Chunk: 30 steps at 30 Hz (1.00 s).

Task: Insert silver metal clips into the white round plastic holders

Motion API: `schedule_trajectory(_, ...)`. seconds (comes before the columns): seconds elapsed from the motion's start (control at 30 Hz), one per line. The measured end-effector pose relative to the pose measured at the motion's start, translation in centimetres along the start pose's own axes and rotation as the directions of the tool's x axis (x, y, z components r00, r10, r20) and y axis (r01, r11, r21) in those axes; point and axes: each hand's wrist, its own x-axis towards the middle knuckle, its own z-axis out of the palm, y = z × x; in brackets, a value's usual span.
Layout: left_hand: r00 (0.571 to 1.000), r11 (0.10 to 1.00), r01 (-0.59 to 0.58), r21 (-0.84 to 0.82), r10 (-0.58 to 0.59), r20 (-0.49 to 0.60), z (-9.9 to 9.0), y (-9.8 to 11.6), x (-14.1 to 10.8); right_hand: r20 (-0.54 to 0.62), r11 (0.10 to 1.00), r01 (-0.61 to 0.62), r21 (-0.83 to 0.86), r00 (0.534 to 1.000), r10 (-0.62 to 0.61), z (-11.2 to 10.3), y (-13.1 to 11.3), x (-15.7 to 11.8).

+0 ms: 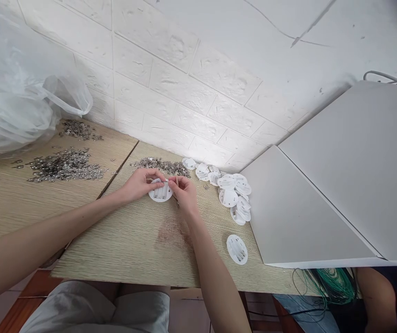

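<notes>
A round white plastic piece (pixel 160 193) with slots lies under both hands near the middle of the table. My left hand (pixel 143 183) pinches its upper left rim, fingers bent over the edge. My right hand (pixel 183 188) is closed at its right side, with a thin light-coloured stick (pixel 176 179) between the fingers. Something small and dark shows below the right fingers, too small to name. Just behind the hands lies a pile of small metal parts (pixel 162 165).
Several white discs (pixel 229 188) are heaped at the right, one disc (pixel 237 249) lies nearer. More metal parts (pixel 67 165) and a plastic bag (pixel 14 99) are at left. A large white panel (pixel 309 208) borders the right. A person's arm (pixel 379 296) and green wires (pixel 335 284) show lower right.
</notes>
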Motion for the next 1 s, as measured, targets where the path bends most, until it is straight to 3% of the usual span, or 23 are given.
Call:
schedule_trajectory(0.2, 0.997, 0.992, 0.068, -0.105, -0.07, -0.015, 0.12, 0.11, -0.01, 0.009, 1.0, 0.016, -0.025, 1.0, -0.015, 0.07, -0.1, -0.04)
schedule_trajectory(0.47, 0.999, 0.995, 0.036, -0.092, -0.036, 0.002, 0.19, -0.53, 0.16, -0.015, 0.994, 0.05, -0.092, 0.999, -0.052, 0.55, -0.08, 0.0)
schedule_trajectory(0.8, 0.983, 0.958, 0.181, -0.224, -0.178, 0.034, 0.21, 0.31, -0.23, -0.029, 0.984, 0.078, -0.158, 0.996, -0.084, 0.38, -0.12, 0.0)
schedule_trajectory(1.0, 0.984, 0.952, 0.178, -0.247, -0.176, 0.029, 0.25, 0.18, -0.15, -0.026, 0.975, 0.103, -0.196, 0.994, -0.11, 0.49, -0.19, -0.1)
